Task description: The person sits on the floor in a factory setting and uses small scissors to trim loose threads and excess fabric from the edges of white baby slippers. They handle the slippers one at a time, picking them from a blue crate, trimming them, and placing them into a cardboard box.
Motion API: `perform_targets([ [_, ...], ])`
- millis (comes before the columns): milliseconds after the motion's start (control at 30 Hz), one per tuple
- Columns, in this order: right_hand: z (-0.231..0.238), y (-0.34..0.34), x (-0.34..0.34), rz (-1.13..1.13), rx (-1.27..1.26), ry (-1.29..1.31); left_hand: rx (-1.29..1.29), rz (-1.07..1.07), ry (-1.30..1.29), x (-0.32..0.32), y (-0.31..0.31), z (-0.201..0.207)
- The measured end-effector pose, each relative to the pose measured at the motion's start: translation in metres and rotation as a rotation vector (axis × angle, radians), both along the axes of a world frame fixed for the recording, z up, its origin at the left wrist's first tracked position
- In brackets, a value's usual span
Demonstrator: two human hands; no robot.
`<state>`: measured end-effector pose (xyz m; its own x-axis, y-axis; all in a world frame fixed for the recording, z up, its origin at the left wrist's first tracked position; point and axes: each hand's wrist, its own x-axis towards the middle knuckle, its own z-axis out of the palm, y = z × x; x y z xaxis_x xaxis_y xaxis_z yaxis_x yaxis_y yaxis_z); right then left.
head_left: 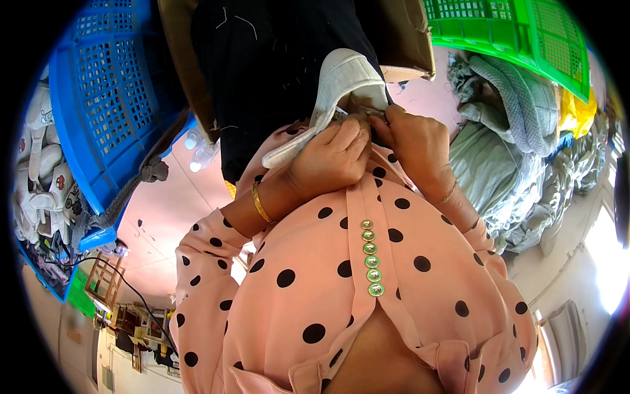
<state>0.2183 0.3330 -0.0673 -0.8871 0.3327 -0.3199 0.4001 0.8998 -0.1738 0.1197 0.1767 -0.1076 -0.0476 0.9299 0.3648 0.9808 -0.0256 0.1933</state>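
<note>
A white fabric shoe upper (348,71) lies over my lap, its rounded toe pointing away from me and one long side stretching to the left. My left hand (333,152) is closed on its near edge, fingers curled and pressed together. Close beside it, my right hand (420,146) pinches at the right end of the same piece, thumb and forefinger together. Something small and pale shows between the two hands, too hidden to name. Black trousers (282,72) with loose white thread ends on them lie beneath the upper.
A blue plastic crate (115,85) stands at the left, beyond it several white shoe pieces (49,177). An open cardboard box (410,39) is ahead. Toward the right are a green crate (505,33) and heaped grey-green fabric (489,167). Clear plastic bottles (202,154) rest on the pinkish floor.
</note>
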Motion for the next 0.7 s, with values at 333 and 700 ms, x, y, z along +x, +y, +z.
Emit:
perform_targets([
  [333, -0.01, 0.004, -0.009, -0.415, -0.499, 0.314, 0.103, 0.107, -0.337, -0.009, -0.011, 0.006],
  [700, -0.037, -0.006, -0.024, -0.335, -0.924, 0.3, -0.19, 0.533, -0.548, -0.033, 0.008, -0.004],
])
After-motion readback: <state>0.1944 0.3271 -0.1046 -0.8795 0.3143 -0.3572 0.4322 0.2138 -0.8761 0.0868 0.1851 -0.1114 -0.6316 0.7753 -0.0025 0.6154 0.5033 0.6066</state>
